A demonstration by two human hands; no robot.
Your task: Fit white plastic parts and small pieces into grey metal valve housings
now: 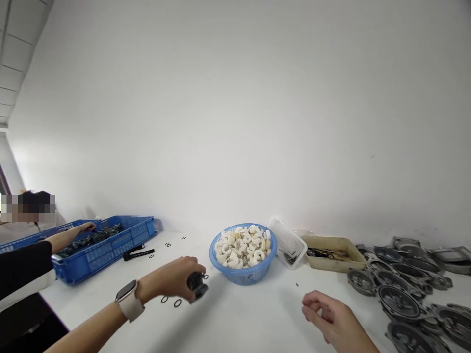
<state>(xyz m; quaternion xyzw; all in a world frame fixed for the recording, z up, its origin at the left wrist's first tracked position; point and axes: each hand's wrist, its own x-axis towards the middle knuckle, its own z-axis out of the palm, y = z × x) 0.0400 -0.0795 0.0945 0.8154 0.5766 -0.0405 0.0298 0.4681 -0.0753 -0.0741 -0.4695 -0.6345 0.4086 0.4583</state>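
Left hand [172, 280] clenched around a small dark metal part [196, 285], held just above the white table [250, 314]. Right hand [331, 321] empty, fingers loosely curled, hovering low over bare tabletop. Just under the left fingers, a few loose black O-rings [177, 303]; more scattered farther out beyond the knuckles. Straight ahead of the left fingertips, near but not touching, a blue basket [243, 274] heaped with white curved pieces [243, 245], seemingly barely drawn from. Right of the right fingers, rows of grey cast housings [399, 301] waiting; no ring or white piece visibly fitted on any, so probably early in the work. Between the two hands, open tabletop, room enough to swing either way. Beyond the basket, a clear tub [289, 242] and a beige tray [333, 253] against the wall. Far left, a co-worker's hand [86, 226] in a blue crate [106, 245], well apart.
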